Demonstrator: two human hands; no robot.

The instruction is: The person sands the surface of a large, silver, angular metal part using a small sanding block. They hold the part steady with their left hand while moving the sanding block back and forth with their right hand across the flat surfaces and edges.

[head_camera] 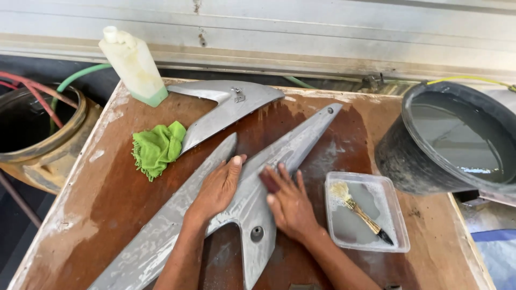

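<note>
Your left hand (217, 188) lies flat, open-palmed, on the long grey fairing panel (279, 156), pinning it to the wet wooden table (102, 193), likely so it cannot slide. Your right hand (290, 207) presses a small dark pad (269, 180), probably abrasive paper, under its fingers against the same panel. The panel sits mid-table, its long axis running from 7 o'clock to 1 o'clock, narrow tip at 1. A brush (363, 215) rests in the tray (395, 215) at 3 o'clock.

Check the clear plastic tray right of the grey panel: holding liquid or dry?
Holding liquid. The clear rectangular plastic tray has a shallow pool of cloudy grey water, and a small straw-bristled brush lies in it.
</note>
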